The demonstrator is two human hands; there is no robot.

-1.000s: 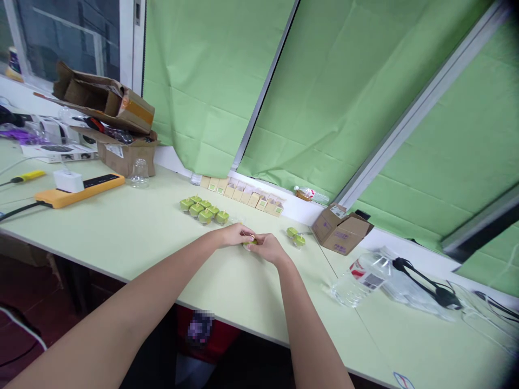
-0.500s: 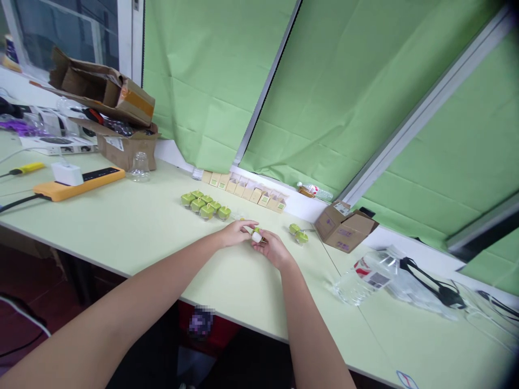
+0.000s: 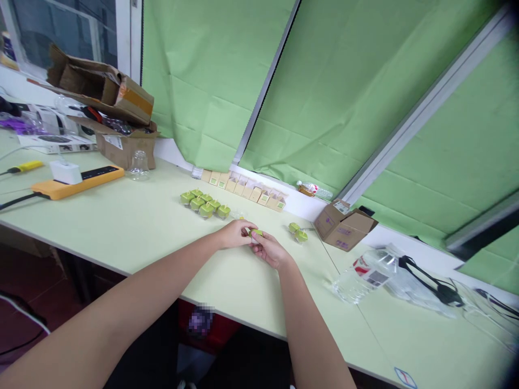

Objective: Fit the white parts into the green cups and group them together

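A small green-topped square piece point(image 3: 255, 233), pale underneath, is held between my two hands above the middle of the table. My left hand point(image 3: 236, 234) pinches it from the left with thumb and fingers. From the right, the fingers of my right hand point(image 3: 271, 249) are closed around its lower side. Just beyond my left hand, a cluster of several similar green pieces point(image 3: 206, 209) with clear bases and thin yellowish tips stands on the table. Two more such green pieces point(image 3: 300, 235) stand to the right of my hands. Its exact kind is too small to make out.
Along the wall runs a row of small tan boxes point(image 3: 242, 187). To the right are an open cardboard box point(image 3: 344, 225) and a large clear bottle point(image 3: 367, 274). An orange power strip point(image 3: 79, 183) and stacked cardboard boxes point(image 3: 125, 149) occupy the left.
The piece in my hands has been turned: its pale side faced me before, and its green top shows now. My hands have stayed in nearly the same place.
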